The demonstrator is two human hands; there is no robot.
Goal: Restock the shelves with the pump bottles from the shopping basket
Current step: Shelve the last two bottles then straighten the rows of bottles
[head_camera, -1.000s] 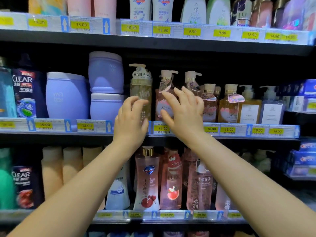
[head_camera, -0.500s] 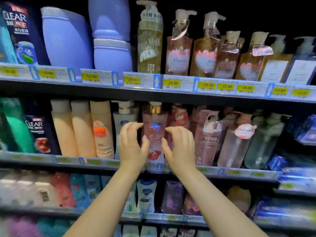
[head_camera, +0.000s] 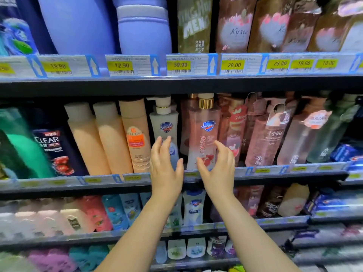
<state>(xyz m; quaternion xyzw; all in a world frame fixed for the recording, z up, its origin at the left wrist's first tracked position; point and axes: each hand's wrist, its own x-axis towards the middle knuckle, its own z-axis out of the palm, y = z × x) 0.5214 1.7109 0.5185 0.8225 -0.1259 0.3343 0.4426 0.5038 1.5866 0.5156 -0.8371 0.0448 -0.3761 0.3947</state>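
Pump bottles stood packed along the middle shelf, which ran the full width of the view below a top shelf fronted with yellow price tags. Large lavender tubs filled the top shelf's left part, with brown pouches to their right. On the middle shelf, three peach bottles stood side by side, left of a white Safeguard pump bottle and a pink Safeguard pump bottle with a gold collar; more pink bottles crowded on the right. No shopping basket showed. Both bare forearms reached up from below. The left hand was spread open in front of the white bottle's lower part, holding nothing. The right hand was open too, fingers curved beside the pink bottle's right edge, thumb across its lower front; whether it actually touched the bottle could not be told.
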